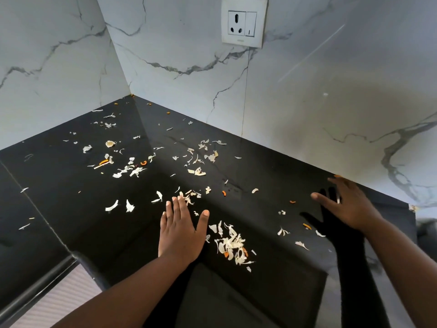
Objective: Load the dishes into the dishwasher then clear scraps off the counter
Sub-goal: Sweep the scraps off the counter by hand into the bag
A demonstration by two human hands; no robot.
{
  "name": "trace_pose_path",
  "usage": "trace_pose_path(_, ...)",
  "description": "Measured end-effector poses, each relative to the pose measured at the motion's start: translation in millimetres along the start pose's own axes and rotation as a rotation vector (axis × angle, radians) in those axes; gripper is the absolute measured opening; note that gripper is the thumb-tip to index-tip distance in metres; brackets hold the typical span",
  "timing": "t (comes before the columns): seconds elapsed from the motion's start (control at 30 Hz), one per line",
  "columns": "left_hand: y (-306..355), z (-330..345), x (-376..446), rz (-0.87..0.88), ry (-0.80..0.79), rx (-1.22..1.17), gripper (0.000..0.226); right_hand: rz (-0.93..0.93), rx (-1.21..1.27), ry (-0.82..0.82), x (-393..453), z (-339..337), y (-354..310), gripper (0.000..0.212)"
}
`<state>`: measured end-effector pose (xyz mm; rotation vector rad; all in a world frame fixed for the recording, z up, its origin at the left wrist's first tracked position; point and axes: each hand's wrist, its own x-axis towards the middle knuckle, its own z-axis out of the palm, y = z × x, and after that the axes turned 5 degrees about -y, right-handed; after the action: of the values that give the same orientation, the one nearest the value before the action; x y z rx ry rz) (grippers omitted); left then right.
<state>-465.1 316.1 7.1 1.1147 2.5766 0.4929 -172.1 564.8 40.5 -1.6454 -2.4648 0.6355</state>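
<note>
left hand (181, 229) flat, fingers straight, on surface (71, 185) | right hand (347, 204) spread wide, fingertips blurred | scraps (230, 245) between

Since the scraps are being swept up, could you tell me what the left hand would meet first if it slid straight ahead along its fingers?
The left hand would likely meet first the pale shreds at its fingertips; depth is uncertain.

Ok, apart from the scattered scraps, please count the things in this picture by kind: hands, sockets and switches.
hands: 2 (left hand, right hand)
socket: 1
switch: 1
total: 4
The scraps are too many and too small to count surely.
</note>
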Motion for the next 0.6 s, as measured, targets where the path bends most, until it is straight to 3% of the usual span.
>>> trace_pose_path(0.17, 2, 1, 2, -0.009, 0.016, 0.023, 0.084, 0.022, -0.05, 0.015, 35, 1, 22, 0.112)
trace_pose_path(0.33, 3, 1, 4, -0.013, 0.015, 0.046, 0.084, 0.099, -0.004, 0.108, 45, 9, 3, 0.089)
trace_pose_path(0.5, 3, 1, 3, -0.019, 0.009, 0.058, 0.085, -0.124, 0.177, 0.079, -2, 27, -35, 0.056)
trace_pose_path(0.6, 3, 2, 3, -0.017, 0.006, 0.06, 0.086, -0.244, 0.525, 0.004, -56, 38, -59, 0.03)
